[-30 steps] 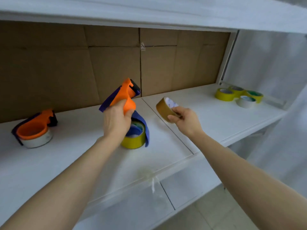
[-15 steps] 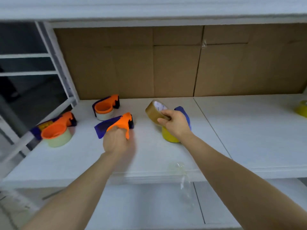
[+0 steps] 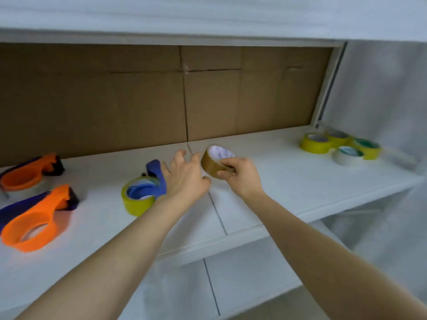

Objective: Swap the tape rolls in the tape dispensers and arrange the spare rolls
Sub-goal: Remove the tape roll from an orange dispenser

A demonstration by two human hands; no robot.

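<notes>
Currently mid-swap. Right hand [image 3: 240,179] is pinching the brown roll [image 3: 211,163] between thumb and curled fingers, holding it tilted just above the shelf [image 3: 265,188], near the seam between the two boards. Left hand [image 3: 184,179] is holding nothing: fingers spread, reaching toward that roll, hovering just beside the blue dispenser [image 3: 154,172]. That dispenser is lying on the shelf with a yellow roll [image 3: 136,205] seated in it.

Two orange dispensers are sitting well to the left. On the near one [image 3: 32,225] I can't tell whether it's loaded. The far one [image 3: 27,175] is looking loaded with a pale roll. Spare rolls [image 3: 342,146] are clustered at the far right end, touching each other.

My read: the brown roll is going either into a dispenser or to the spare pile, can't say which. Next move is likely calling for the left hand to close on the roll or on a dispenser, then for lining the core up square with a hub before pressing it on.
</notes>
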